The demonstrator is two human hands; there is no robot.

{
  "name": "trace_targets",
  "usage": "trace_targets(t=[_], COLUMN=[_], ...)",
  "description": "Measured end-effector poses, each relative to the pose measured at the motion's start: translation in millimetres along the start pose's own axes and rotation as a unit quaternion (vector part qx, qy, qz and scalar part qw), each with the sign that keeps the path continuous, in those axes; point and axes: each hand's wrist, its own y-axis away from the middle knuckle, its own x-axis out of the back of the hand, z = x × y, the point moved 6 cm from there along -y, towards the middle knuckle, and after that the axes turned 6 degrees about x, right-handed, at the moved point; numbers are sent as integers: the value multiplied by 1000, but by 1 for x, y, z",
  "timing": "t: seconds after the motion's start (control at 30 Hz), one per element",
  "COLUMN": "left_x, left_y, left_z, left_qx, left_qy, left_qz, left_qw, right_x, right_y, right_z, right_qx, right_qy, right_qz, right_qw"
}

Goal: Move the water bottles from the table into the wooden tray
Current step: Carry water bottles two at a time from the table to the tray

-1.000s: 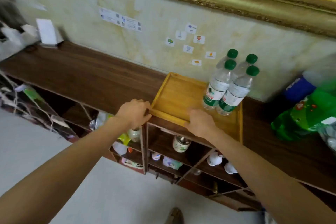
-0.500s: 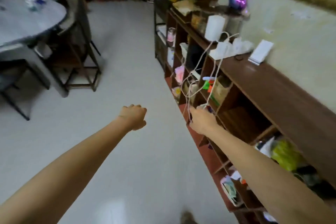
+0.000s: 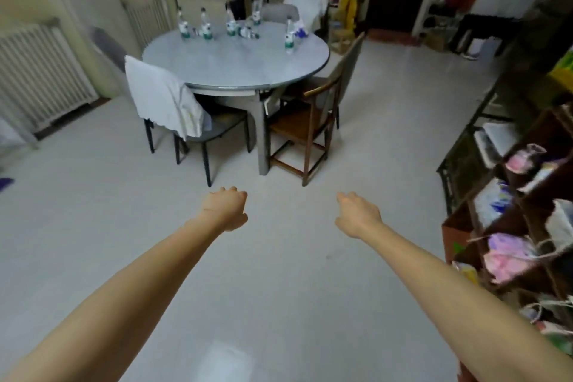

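Upright, clear green-labelled water bottles (image 3: 206, 25) dot the round table (image 3: 235, 68); both hands loosely curled, empty.

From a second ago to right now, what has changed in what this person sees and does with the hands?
The view swung away from the wooden tray on the shelf, round to the round table across the room, where water bottles stand. The left hand let go of the tray's corner and the right hand came off its edge. As before, both hands hold nothing.

Bottles (image 3: 206, 28) on round table (image 3: 235, 71) — hands (image 3: 225, 209) empty
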Motion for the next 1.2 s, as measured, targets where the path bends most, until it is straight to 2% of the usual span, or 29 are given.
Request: trace_targets(t=[0.2,0.4,0.7,0.93,1.2], left_x=[22,38,136,176,221], left_y=[-119,-269,-491,-655,-829], left_z=[-41,-60,-114,-117,-123], left_qx=[37,28,28,14,35], left_qy=[25,35,60,58,73], left_qz=[-27,-37,-20,-28,-39], left_qw=[999,998,998,998,996], right_x=[32,59,146,181,245], right_y=[-141,-292,-500,-671,-870], right_z=[-17,-6,-18,-20,-11], right_qx=[47,35,15,41,65], right_qy=[5,-7,-25,-58,-49], right_qz=[-19,-14,19,24,29], right_qw=[999,999,999,997,996])
